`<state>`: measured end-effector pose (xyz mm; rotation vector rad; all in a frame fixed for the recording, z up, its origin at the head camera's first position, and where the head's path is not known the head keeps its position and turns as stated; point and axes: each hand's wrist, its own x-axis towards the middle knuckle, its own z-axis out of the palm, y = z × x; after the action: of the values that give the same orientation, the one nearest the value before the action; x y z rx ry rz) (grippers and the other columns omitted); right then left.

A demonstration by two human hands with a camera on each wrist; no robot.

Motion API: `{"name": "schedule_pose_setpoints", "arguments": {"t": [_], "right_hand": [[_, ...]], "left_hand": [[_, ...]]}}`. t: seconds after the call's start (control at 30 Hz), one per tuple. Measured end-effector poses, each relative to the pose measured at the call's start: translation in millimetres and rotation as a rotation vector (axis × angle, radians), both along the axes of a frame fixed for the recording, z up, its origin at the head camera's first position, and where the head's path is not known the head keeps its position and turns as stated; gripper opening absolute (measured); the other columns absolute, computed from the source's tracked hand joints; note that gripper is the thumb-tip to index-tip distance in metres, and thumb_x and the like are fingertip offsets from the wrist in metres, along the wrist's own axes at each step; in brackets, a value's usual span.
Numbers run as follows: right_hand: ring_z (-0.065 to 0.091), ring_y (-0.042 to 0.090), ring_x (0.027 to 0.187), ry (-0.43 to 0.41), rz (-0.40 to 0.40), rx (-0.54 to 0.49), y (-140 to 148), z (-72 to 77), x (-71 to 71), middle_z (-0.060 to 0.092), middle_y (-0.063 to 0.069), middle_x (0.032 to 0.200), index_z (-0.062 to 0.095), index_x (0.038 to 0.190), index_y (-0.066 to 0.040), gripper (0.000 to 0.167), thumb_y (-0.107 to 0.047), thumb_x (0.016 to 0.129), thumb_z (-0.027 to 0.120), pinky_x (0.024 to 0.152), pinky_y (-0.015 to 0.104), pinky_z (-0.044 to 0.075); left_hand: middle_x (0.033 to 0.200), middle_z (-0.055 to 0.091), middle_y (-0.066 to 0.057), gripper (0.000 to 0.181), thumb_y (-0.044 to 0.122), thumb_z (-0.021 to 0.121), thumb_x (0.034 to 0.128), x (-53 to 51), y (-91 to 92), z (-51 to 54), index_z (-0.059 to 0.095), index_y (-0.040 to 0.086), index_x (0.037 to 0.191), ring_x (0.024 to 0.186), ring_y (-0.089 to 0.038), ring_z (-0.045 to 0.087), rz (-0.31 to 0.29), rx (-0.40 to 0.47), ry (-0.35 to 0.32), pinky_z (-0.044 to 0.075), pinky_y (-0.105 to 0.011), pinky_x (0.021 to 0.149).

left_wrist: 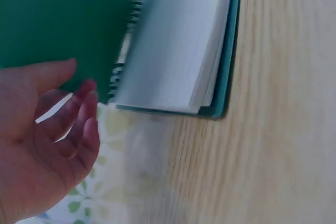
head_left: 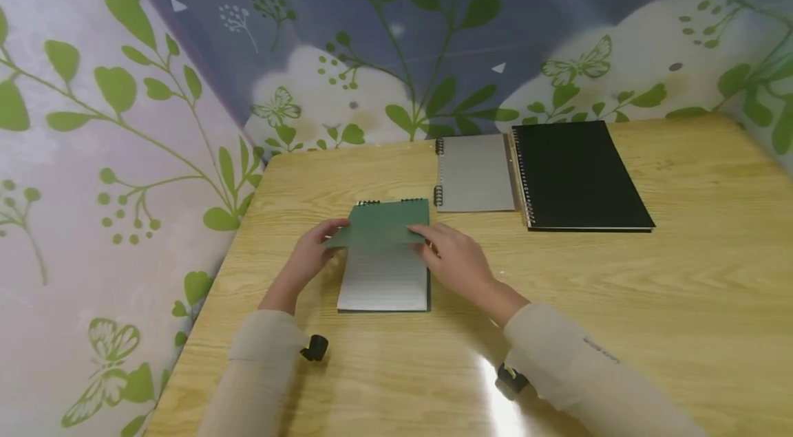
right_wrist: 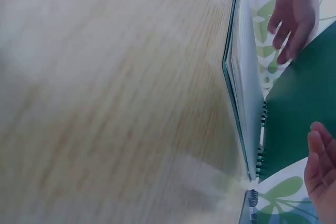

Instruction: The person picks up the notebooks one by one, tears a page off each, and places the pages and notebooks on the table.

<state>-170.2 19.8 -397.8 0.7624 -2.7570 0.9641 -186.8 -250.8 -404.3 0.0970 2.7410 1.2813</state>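
A green top-bound spiral notebook (head_left: 385, 285) lies on the table with its cover partly raised, showing white lined pages. My left hand (head_left: 308, 257) holds the left edge of the green cover (head_left: 379, 225); in the left wrist view the left thumb lies along the cover's inner face. On the opposite edge, my right hand (head_left: 457, 257) pinches the cover, with a finger on top. The black rings run along the notebook's far edge. In the right wrist view, the fingertips of the right hand (right_wrist: 323, 163) show beside the cover, partly cut off by the frame.
Behind and to the right lie a grey spiral notebook (head_left: 476, 174) and a larger black spiral notebook (head_left: 576, 175). The wooden table (head_left: 700, 299) meets a wall (head_left: 372, 31) with a leaf and butterfly pattern at its back and left.
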Motion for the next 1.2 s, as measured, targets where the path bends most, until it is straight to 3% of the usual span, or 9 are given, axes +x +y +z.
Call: {"name": "schedule_pose_setpoints", "arguments": {"t": [0.1,0.17,0.3,0.4,0.5,0.73,0.83,0.97,1.2], "right_hand": [[0.055,0.01,0.073,-0.066,0.022,-0.036,0,1.7,-0.9,0.065,0.001,0.098,0.046,0.135,-0.011,0.044,-0.026,0.094,0.049,0.057,0.024,0.045],[0.059,0.015,0.089,-0.133,0.029,-0.065,0,0.2,-0.4,0.062,0.004,0.111,0.027,0.145,-0.006,0.06,-0.029,0.094,0.05,0.068,0.03,0.05],[0.051,0.028,0.114,-0.248,-0.008,-0.053,4,-10.5,2.5,0.051,0.012,0.129,-0.001,0.147,-0.001,0.088,-0.034,0.09,0.057,0.09,0.044,0.047],[0.037,0.037,0.128,-0.274,0.013,0.081,5,-22.2,4.4,0.036,0.02,0.142,0.005,0.146,0.001,0.087,-0.039,0.089,0.057,0.103,0.051,0.034],[0.02,0.039,0.137,-0.283,0.093,0.241,5,-30.0,4.8,0.019,0.018,0.152,0.013,0.147,-0.002,0.08,-0.045,0.091,0.051,0.108,0.057,0.022],[-0.001,0.034,0.143,-0.343,0.167,0.431,6,-35.2,6.1,-0.005,0.007,0.156,0.007,0.15,-0.014,0.075,-0.053,0.094,0.038,0.111,0.057,0.009],[-0.001,0.034,0.143,-0.342,0.169,0.427,7,-39.7,6.4,-0.005,0.006,0.156,0.007,0.15,-0.016,0.075,-0.055,0.093,0.037,0.111,0.057,0.009],[0.0,0.034,0.143,-0.345,0.179,0.426,6,-45.4,7.0,-0.005,0.006,0.156,0.007,0.15,-0.016,0.075,-0.056,0.093,0.037,0.11,0.058,0.009],[-0.002,0.033,0.143,-0.387,0.186,0.457,3,-42.4,8.0,-0.007,0.005,0.156,0.005,0.15,-0.017,0.076,-0.056,0.093,0.037,0.111,0.056,0.008]], "left_hand": [[0.125,0.053,-0.023,0.041,-0.006,0.052,0.0871,-16.1,3.0,1.8,0.052,0.005,0.127,0.11,-0.039,0.052,0.025,-0.086,0.032,0.046,-0.046,0.09],[0.127,0.05,-0.024,0.037,-0.008,0.048,0.0873,-25.5,5.0,4.8,0.053,0.0,0.123,0.112,-0.039,0.05,0.067,-0.004,0.007,0.044,-0.046,0.093],[0.12,0.057,-0.021,0.025,0.0,0.051,0.0907,-40.3,7.9,9.4,0.059,-0.001,0.114,0.109,-0.035,0.053,0.084,-0.05,0.102,0.045,-0.043,0.091],[0.108,0.064,-0.015,0.023,0.018,0.054,0.0932,-48.6,9.6,11.3,0.063,0.006,0.111,0.101,-0.03,0.059,0.061,-0.192,0.215,0.048,-0.042,0.084],[0.098,0.064,-0.012,0.025,0.03,0.051,0.0946,-57.7,11.9,13.4,0.062,0.012,0.109,0.092,-0.028,0.058,0.048,-0.188,0.23,0.048,-0.042,0.076],[0.109,0.065,-0.012,0.036,0.037,0.054,0.0924,-88.2,17.7,10.9,0.062,0.008,0.113,0.099,-0.026,0.06,0.106,-0.102,0.13,0.049,-0.04,0.081],[0.087,0.063,-0.011,0.033,0.035,0.054,0.0924,-101.1,21.2,5.8,0.061,0.004,0.102,0.074,-0.021,0.056,0.145,-0.149,0.093,0.046,-0.032,0.062],[0.065,0.04,-0.002,0.028,0.032,0.054,0.093,-113.0,23.2,-4.3,0.047,0.007,0.083,0.055,-0.015,0.039,0.184,-0.198,0.054,0.034,-0.027,0.049],[0.074,0.045,-0.006,0.024,0.03,0.052,0.0944,-124.3,25.6,-10.1,0.047,0.007,0.09,0.062,-0.018,0.043,0.177,-0.292,0.018,0.035,-0.029,0.054]]}}
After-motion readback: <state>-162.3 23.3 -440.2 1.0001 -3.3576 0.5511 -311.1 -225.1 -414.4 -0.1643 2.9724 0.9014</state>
